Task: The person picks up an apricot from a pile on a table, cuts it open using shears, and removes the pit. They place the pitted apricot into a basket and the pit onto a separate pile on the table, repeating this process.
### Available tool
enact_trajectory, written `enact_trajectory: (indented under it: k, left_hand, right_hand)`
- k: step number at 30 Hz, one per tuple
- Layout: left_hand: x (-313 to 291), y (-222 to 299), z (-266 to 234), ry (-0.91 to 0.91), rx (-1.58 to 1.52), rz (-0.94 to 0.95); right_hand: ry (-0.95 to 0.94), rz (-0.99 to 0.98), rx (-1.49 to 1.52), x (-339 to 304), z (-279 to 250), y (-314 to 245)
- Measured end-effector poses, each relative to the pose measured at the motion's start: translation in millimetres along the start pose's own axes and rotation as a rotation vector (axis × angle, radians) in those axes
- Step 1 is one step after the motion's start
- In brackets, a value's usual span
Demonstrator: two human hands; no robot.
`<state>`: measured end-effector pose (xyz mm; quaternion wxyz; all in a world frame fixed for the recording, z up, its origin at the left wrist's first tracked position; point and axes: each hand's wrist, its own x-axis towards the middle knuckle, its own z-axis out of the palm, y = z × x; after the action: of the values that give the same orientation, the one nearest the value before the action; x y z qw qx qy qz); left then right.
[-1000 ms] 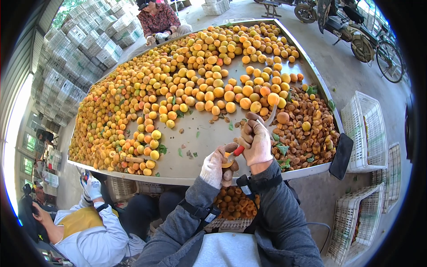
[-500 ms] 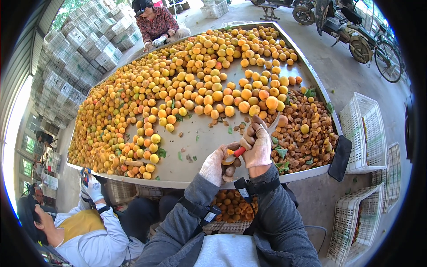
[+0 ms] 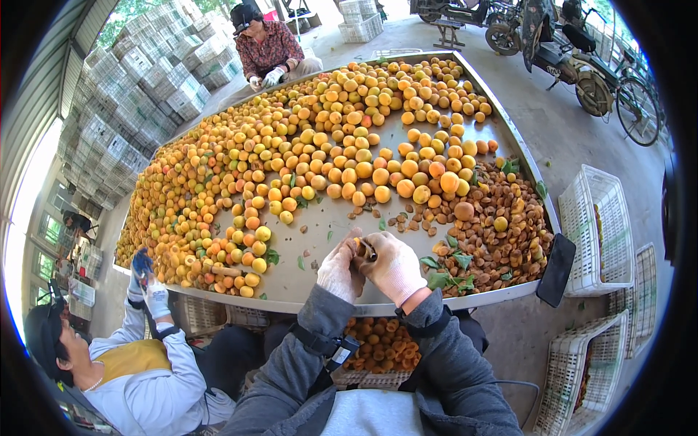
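My gloved left hand (image 3: pixel 339 267) and gloved right hand (image 3: pixel 395 269) meet over the near edge of the metal table (image 3: pixel 291 280). Between my left fingertips shows a bit of an orange apricot (image 3: pixel 358 245), mostly covered by the gloves. My right fingers are curled against it; the red-handled curved knife seen in them earlier is hidden now. Whole apricots (image 3: pixel 349 174) cover much of the tabletop. To the right of my hands lies a heap of brown apricot pits (image 3: pixel 502 218) with green leaves (image 3: pixel 447 280). Below the table edge, a crate holds halved apricots (image 3: pixel 382 345).
A black phone (image 3: pixel 557 270) lies on the table's right corner. White plastic crates (image 3: pixel 598 225) stand on the floor at right. A co-worker (image 3: pixel 145 378) sits close on my left, another person (image 3: pixel 265 54) across the table. Stacked crates (image 3: pixel 109 138) and parked bikes (image 3: pixel 582 73) stand farther off.
My right hand has come left and turned inward over my left hand. The knife's red handle and curved blade have gone out of sight. The whole view has shifted slightly.
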<state>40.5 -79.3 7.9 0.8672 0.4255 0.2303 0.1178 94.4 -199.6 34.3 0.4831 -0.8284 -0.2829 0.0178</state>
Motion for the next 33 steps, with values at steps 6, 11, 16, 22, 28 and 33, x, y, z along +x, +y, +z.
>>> enact_trajectory:
  k: [6,11,16,22,28,33]
  left_hand:
    - [2.5,-13.1,-25.3,-0.031,0.41,0.204]
    - [1.3,-0.2,1.0,0.231,-0.29,-0.097]
    - [-4.9,1.9,-12.4,0.156,-0.31,-0.082]
    - [-31.7,5.9,-3.0,-0.115,-0.126,-0.026]
    - [-81.0,33.0,-0.3,-0.327,0.354,-0.308]
    - [-46.4,78.5,0.9,-0.468,0.92,-0.041]
  right_hand:
    - [-0.044,-0.054,-0.062,-3.0,8.0,-4.3]
    - [0.202,0.05,-0.132,8.2,-8.7,8.3]
    - [0.021,-0.178,0.04,-6.5,-0.7,-1.4]
    - [-0.052,-0.081,0.214,-3.4,-1.6,10.1]
    - [0.1,0.181,0.458,5.8,-26.1,11.2]
    - [0.135,0.474,0.923,6.9,-66.0,-7.2]
